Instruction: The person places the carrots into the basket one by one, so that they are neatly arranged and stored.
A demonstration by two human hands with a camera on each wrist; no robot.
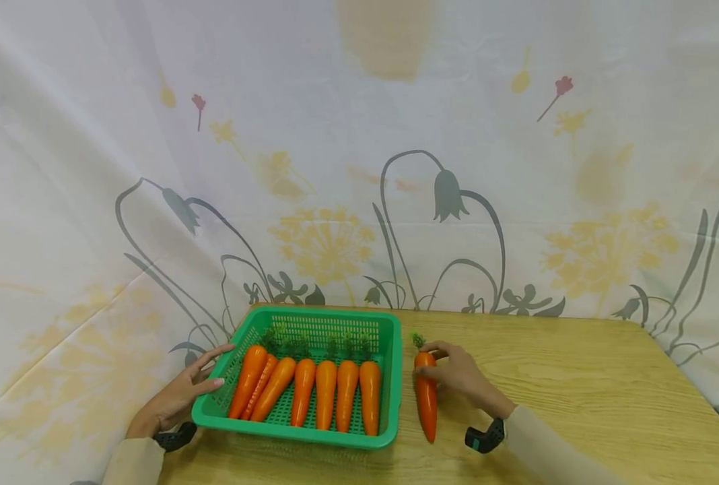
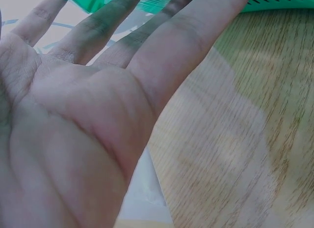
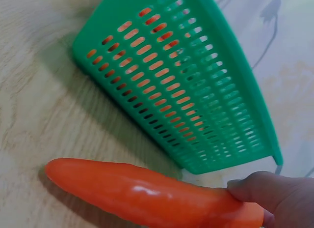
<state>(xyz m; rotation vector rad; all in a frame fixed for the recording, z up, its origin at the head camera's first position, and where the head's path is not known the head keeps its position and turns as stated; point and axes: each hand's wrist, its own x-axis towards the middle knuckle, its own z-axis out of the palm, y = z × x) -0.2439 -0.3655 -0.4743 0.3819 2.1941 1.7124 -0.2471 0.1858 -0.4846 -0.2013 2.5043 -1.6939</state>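
A single orange carrot with a green leafy top lies on the table to the right of a green plastic basket. My right hand pinches this carrot near its leafy end; in the right wrist view the thumb presses on the thick end of the carrot. At the basket's left side is my left hand, fingers extended and touching the rim. The left wrist view shows its palm with nothing in it. Several carrots lie side by side inside the basket, tops toward the back.
The wooden table extends to the right of the basket. A pale cloth with printed flowers hangs behind the table and along its left side. Dark wrist devices sit on both wrists.
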